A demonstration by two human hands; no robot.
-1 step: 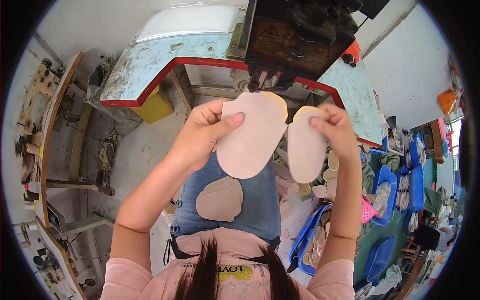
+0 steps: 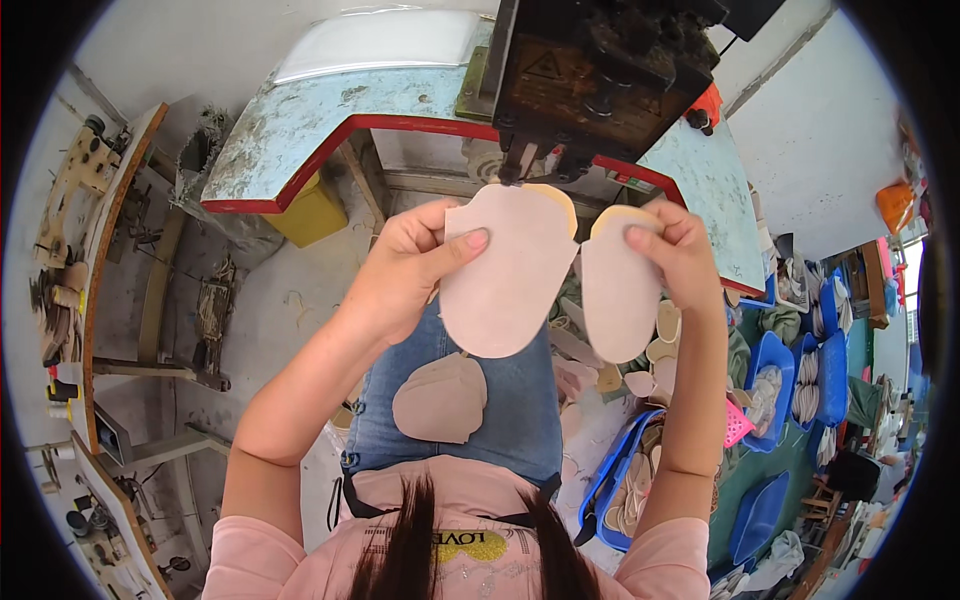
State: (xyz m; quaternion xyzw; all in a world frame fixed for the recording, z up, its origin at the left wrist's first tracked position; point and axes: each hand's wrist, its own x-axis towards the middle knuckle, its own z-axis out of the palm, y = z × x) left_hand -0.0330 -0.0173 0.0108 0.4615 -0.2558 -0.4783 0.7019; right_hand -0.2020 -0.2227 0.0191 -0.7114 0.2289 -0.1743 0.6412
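Closed on the upper left of a pale pink, rounded shoe piece [image 2: 510,285] is my left hand [image 2: 415,255], its thumb lying across the front. A yellow layer shows along that piece's upper right edge, just under the black head of a sewing machine [image 2: 590,80]. Between thumb and fingers, my right hand [image 2: 682,252] grips a second pale pink shoe piece [image 2: 620,305], also yellow-edged at the top. The two pieces come close at their upper corners; whether a thread joins them I cannot tell. On my lap rests a small stack of pinkish-beige pieces [image 2: 440,400].
Behind the machine curves a worn light-blue table [image 2: 300,130] with a red edge. A yellow bin [image 2: 310,212] stands below it. To my right are a blue basket of cut pieces [image 2: 595,505], loose pieces on the floor and more blue baskets [image 2: 775,370]. Shelving [image 2: 125,250] lines the left.
My right hand and its piece have shifted slightly to the right. The left piece has moved a little the same way, while the stack on my lap stays put.
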